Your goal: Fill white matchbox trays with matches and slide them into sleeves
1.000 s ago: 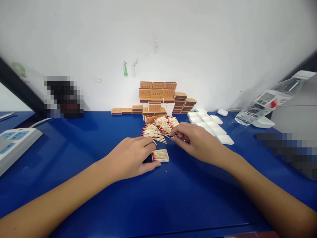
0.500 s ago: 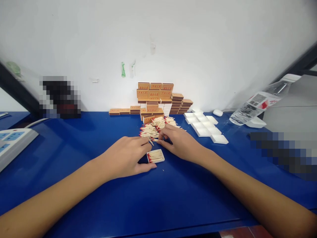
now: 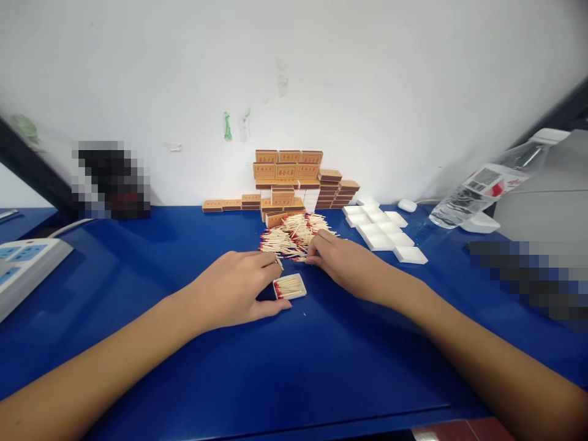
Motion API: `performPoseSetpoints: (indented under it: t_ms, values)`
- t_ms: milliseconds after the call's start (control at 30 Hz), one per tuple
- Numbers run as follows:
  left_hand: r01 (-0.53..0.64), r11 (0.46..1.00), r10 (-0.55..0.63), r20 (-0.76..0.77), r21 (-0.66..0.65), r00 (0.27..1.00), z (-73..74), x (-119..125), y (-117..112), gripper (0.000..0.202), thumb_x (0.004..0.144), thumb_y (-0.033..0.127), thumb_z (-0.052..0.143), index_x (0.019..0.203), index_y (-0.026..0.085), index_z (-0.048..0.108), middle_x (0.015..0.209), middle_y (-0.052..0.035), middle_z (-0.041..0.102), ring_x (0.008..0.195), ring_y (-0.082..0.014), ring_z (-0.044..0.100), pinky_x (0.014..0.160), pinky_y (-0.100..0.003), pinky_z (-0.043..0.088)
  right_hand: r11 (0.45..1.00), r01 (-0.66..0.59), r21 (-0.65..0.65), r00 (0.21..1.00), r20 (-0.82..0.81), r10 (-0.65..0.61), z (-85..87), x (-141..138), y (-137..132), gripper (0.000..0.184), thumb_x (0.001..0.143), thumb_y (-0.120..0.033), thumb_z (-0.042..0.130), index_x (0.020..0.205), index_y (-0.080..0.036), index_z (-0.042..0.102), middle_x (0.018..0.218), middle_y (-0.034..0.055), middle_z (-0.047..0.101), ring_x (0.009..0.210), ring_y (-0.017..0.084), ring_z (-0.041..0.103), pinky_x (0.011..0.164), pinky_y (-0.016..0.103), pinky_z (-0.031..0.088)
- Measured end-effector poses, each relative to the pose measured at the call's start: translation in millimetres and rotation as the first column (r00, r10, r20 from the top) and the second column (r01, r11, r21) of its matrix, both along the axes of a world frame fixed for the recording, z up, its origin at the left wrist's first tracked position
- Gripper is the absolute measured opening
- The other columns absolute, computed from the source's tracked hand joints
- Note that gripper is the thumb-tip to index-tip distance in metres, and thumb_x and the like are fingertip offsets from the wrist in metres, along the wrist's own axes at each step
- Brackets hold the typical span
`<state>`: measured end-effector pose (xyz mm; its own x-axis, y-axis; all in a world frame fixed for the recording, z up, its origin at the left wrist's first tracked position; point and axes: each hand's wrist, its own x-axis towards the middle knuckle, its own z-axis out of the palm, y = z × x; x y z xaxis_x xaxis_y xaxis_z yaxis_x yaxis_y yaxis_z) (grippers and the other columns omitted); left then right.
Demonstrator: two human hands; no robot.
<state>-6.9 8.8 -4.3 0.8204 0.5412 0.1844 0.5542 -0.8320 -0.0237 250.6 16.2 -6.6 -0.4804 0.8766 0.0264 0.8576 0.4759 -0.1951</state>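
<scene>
A small white matchbox tray (image 3: 302,294) with red-headed matches (image 3: 288,286) in it lies on the blue table. My left hand (image 3: 236,282) rests around the tray's left end, thumb below and fingers above, spread apart. One loose match (image 3: 279,263) shows by its fingertips. Behind the tray is a heap of loose matches (image 3: 287,242). At the heap's near right edge, my right hand (image 3: 346,260) has thumb and fingers pinched together on matches; how many is hidden.
Stacked matchboxes (image 3: 285,171) stand against the wall behind the heap. Right of them lie several white trays (image 3: 386,226). Farther right is a tilted water bottle (image 3: 487,184) with a white piece (image 3: 480,223) beside it. A power strip (image 3: 34,263) sits at the left edge.
My right hand has moved slightly right, away from the tray, and its fingers have drawn closer together at the heap's edge. My left hand stays around the tray.
</scene>
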Motion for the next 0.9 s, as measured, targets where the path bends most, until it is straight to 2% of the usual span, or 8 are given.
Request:
performPoseSetpoints:
  t_ms: [167,267,367,467,567,667,800,900]
  values:
    - [-0.006,1.000,0.006,0.016,0.000,1.000,-2.2,-1,3,0.035,0.100,0.052,0.066,0.099,0.018,0.069,0.095,-0.0030,0.070,0.086,-0.0235,0.071,0.069,-0.036,0.048,0.994,-0.099,0.053,0.992,-0.078,0.103,9.5,6,-17,0.013,0.109,-0.022,0.051,0.097,-0.019,0.055,0.100,0.0066,0.064,0.080,0.019,0.063,0.068,0.030,0.045]
    - [-0.006,1.000,0.006,0.017,-0.011,1.000,-3.3,-1,3,0.035,0.099,0.053,0.065,0.097,0.018,0.069,0.093,-0.0023,0.069,0.085,-0.0233,0.071,0.068,-0.036,0.048,0.969,-0.203,0.141,0.979,0.044,0.199,4.2,-5,-27,0.013,0.108,-0.018,0.050,0.098,-0.017,0.057,0.103,0.0095,0.066,0.075,0.019,0.063,0.064,0.031,0.043]
    - [0.001,1.000,0.000,0.017,-0.005,1.000,-4.1,-1,3,0.034,0.100,0.051,0.065,0.096,0.018,0.068,0.094,-0.0021,0.069,0.084,-0.0229,0.071,0.068,-0.036,0.048,0.924,-0.274,0.265,0.953,0.207,0.223,-5.1,-18,-33,0.018,0.107,-0.011,0.044,0.099,-0.015,0.060,0.107,0.0147,0.066,0.074,0.021,0.064,0.059,0.034,0.039]
    - [0.009,1.000,-0.009,0.019,0.012,1.000,-4.9,-1,3,0.034,0.100,0.051,0.064,0.094,0.017,0.067,0.094,-0.0024,0.069,0.084,-0.0225,0.070,0.068,-0.036,0.048,0.897,-0.302,0.322,0.944,0.235,0.233,-9.7,-24,-33,0.021,0.106,-0.008,0.042,0.097,-0.016,0.060,0.103,0.0138,0.066,0.077,0.023,0.065,0.056,0.033,0.037]
    - [0.012,1.000,-0.013,0.024,0.016,1.000,-5.0,-1,2,0.034,0.100,0.052,0.065,0.096,0.018,0.068,0.094,-0.0023,0.069,0.085,-0.0226,0.071,0.068,-0.036,0.048,0.912,-0.291,0.288,0.955,0.150,0.257,-5.7,-20,-30,0.015,0.109,-0.018,0.048,0.100,-0.016,0.060,0.102,0.0104,0.066,0.076,0.021,0.064,0.057,0.032,0.039]
    - [0.008,1.000,-0.009,0.025,0.013,1.000,-4.1,-1,2,0.035,0.100,0.052,0.065,0.099,0.017,0.069,0.094,-0.0021,0.069,0.085,-0.0226,0.071,0.068,-0.037,0.049,0.952,-0.225,0.207,0.974,0.053,0.218,4.2,-10,-29,0.014,0.109,-0.027,0.053,0.102,-0.017,0.059,0.102,0.0086,0.067,0.079,0.021,0.065,0.063,0.032,0.044]
    - [0.002,1.000,-0.003,0.013,0.012,1.000,-3.3,-1,1,0.037,0.100,0.054,0.064,0.098,0.017,0.069,0.094,-0.0025,0.069,0.085,-0.0226,0.071,0.068,-0.037,0.049,0.976,-0.212,0.047,0.976,-0.038,0.214,13.9,-2,-30,0.012,0.108,-0.023,0.055,0.097,-0.020,0.058,0.099,0.0053,0.067,0.080,0.019,0.064,0.068,0.032,0.045]
    - [0.005,1.000,-0.005,0.024,0.018,1.000,-3.9,-1,1,0.036,0.101,0.053,0.064,0.097,0.017,0.069,0.094,-0.0025,0.069,0.084,-0.0222,0.070,0.068,-0.037,0.048,0.975,-0.221,-0.006,0.973,-0.067,0.220,12.6,-5,-33,0.012,0.107,-0.019,0.054,0.096,-0.019,0.057,0.100,0.0053,0.067,0.080,0.019,0.063,0.069,0.032,0.045]
